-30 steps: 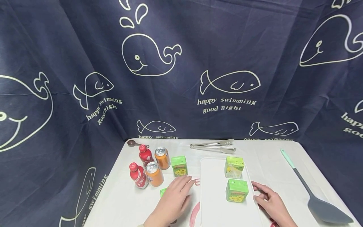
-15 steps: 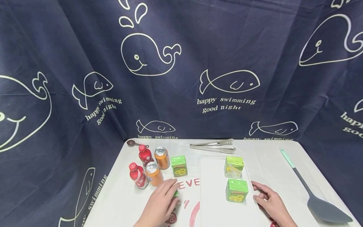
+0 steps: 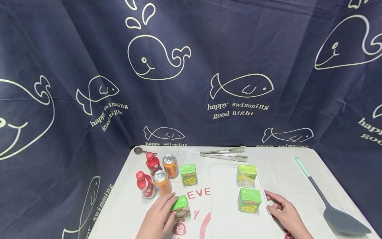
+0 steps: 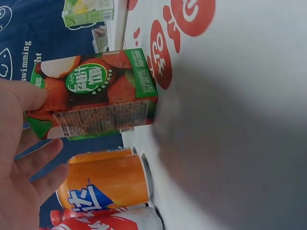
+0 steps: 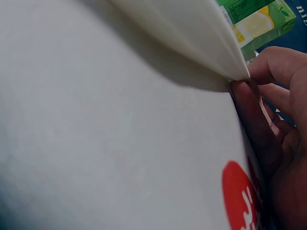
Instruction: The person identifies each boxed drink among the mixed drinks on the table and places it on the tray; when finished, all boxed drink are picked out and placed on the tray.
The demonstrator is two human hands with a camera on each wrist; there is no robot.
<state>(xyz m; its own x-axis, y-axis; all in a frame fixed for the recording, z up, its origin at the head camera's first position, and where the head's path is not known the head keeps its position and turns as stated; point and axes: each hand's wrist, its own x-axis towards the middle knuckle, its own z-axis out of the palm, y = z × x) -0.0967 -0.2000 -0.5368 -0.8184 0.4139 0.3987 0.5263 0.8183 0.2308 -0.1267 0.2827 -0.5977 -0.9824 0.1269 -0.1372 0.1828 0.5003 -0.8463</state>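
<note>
In the head view my left hand point(image 3: 158, 217) holds a green-topped juice box point(image 3: 180, 206), fingers along its far left and thumb nearer me. The left wrist view shows red fruit on the juice box point(image 4: 96, 91), the thumb across its upper end; some fingers are hidden behind it. My right hand point(image 3: 285, 212) pinches the right rim of a white tray point(image 3: 226, 222). Close up, the tray rim point(image 5: 225, 38) sits between thumb and finger. Two more juice boxes, one yellow-green point(image 3: 246, 176) and one green point(image 3: 249, 200), stand upright on the tray.
Left of the tray stand another green juice box point(image 3: 188, 175), two orange cans point(image 3: 171, 167) and two red bottles point(image 3: 145, 186). A brown spoon point(image 3: 138, 150) and metal tongs point(image 3: 223, 154) lie at the back. A spatula point(image 3: 331, 205) lies on the right.
My left hand has moved left and toward me, and the juice box it was covering now shows at its right. The right hand and tray have stayed put.
</note>
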